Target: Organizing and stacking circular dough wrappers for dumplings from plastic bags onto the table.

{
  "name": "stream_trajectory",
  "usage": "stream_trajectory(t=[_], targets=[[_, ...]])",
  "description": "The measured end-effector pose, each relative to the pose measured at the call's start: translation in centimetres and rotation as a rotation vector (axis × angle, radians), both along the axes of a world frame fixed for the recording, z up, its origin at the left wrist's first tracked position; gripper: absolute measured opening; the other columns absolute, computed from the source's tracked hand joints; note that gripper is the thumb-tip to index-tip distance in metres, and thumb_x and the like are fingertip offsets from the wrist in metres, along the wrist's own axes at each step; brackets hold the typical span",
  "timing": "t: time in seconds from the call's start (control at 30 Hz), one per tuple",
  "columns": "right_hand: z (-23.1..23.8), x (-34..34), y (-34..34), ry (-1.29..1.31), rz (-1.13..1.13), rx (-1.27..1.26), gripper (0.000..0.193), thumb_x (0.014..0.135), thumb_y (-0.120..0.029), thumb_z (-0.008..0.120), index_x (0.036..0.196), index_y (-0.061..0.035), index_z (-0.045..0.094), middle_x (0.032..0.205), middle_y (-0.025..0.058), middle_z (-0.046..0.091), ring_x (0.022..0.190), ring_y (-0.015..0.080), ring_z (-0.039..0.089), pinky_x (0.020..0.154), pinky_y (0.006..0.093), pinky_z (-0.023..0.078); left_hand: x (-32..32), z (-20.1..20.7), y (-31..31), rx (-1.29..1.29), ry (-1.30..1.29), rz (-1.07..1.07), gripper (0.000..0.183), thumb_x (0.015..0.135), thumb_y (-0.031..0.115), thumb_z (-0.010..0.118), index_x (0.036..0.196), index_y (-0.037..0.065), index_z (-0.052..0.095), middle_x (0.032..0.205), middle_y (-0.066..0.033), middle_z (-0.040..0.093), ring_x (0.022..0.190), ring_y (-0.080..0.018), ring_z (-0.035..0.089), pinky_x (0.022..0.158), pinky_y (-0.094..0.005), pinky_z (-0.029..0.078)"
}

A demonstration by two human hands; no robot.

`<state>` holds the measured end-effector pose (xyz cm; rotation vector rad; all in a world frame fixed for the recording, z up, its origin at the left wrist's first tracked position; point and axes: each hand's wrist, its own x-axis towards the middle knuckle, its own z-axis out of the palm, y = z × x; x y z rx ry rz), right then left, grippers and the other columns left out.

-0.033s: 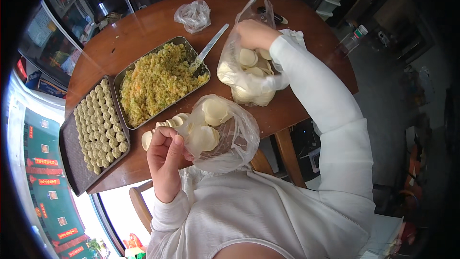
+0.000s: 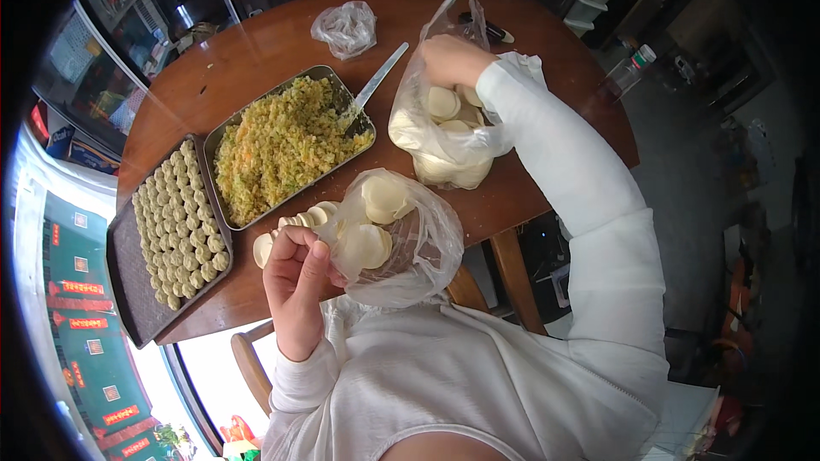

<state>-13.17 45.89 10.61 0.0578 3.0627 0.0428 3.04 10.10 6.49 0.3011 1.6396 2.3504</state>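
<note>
Here I am, with the filling tray [image 2: 307, 185] as my landmark: to its right stands the large plastic bag [image 2: 408, 132], and my right hand [image 2: 459, 61] is down inside its mouth, fingers hidden by film and wrist, so I can't tell whether they're closed on anything. The round wrappers [image 2: 443, 103] in that bag sit right beside the hand, on the side toward my body; being flat discs they offer no long axis, while the bag itself runs lengthwise from handle, away from me, to bulging base, nearer me. My right hand is clearly the nearer one. And the left hand [image 2: 295, 277]? That's on the tray's near side, thumb and fingers pinching the edge of the small bag [image 2: 427, 260], which lies between the tray and my chest, stacked discs [image 2: 363, 246] showing through its film.
</note>
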Motion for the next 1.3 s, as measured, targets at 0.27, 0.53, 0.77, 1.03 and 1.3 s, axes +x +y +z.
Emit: stream_trajectory(t=[0.27, 0.53, 0.77, 1.03, 1.3], targets=[[-0.6, -1.3, -0.7, -0.205, 0.027, 0.133, 0.044, 0.079, -0.028, 0.083, 0.112, -0.0001, 0.081, 0.118, 0.021, 0.078, 0.111, 0.038, 0.076, 0.094, 0.0489, 0.06, 0.3, 0.3, 0.3, -0.008, 0.005, -0.029, 0.014, 0.107, 0.017, 0.068, 0.105, 0.006, 0.059, 0.082, -0.0009, 0.069, 0.068, -0.0066, 0.064, 0.065, -0.021, 0.052], [-2.0, -3.1, -1.5, -0.161, -0.017, 0.076, 0.037, 0.084, -0.023, 0.079, 0.114, -0.002, 0.08, 0.121, 0.0199, 0.076, 0.114, 0.037, 0.074, 0.096, 0.0463, 0.058, 0.6, 0.4, -0.2, 0.0, -0.036, -0.022, 0.013, 0.107, 0.016, 0.068, 0.104, 0.006, 0.059, 0.083, 0.0001, 0.069, 0.07, -0.006, 0.064, 0.066, -0.0208, 0.053], [-6.8, -4.1, 1.3, 0.045, -0.008, -0.041, 0.026, 0.086, -0.021, 0.075, 0.101, -0.0009, 0.08, 0.105, 0.0233, 0.078, 0.101, 0.0394, 0.076, 0.085, 0.0466, 0.061, 0.3, 0.3, -0.6, -0.008, -0.004, -0.014, 0.013, 0.107, 0.015, 0.067, 0.104, 0.006, 0.059, 0.084, 0.0003, 0.068, 0.071, -0.0057, 0.064, 0.067, -0.021, 0.054], [-5.4, -3.8, 1.3, -0.007, -0.004, -0.108, 0.03, 0.088, -0.019, 0.073, 0.11, 0.0004, 0.079, 0.115, 0.0246, 0.076, 0.11, 0.0403, 0.074, 0.093, 0.0464, 0.059, 0.2, -0.2, -1.0, 0.025, -0.005, -0.027, 0.013, 0.107, 0.015, 0.068, 0.105, 0.005, 0.059, 0.085, -0.0003, 0.069, 0.071, -0.006, 0.064, 0.067, -0.0213, 0.055], [-3.0, -3.4, 1.7, -0.089, -0.006, -0.008, 0.038, 0.084, -0.019, 0.078, 0.114, 0.004, 0.078, 0.119, 0.0267, 0.075, 0.114, 0.0413, 0.073, 0.099, 0.0459, 0.059, 0.4, -0.2, -1.0, 0.026, -0.004, -0.047, 0.013, 0.107, 0.015, 0.068, 0.106, 0.005, 0.06, 0.086, -0.0011, 0.07, 0.071, -0.0063, 0.064, 0.067, -0.0216, 0.055]])
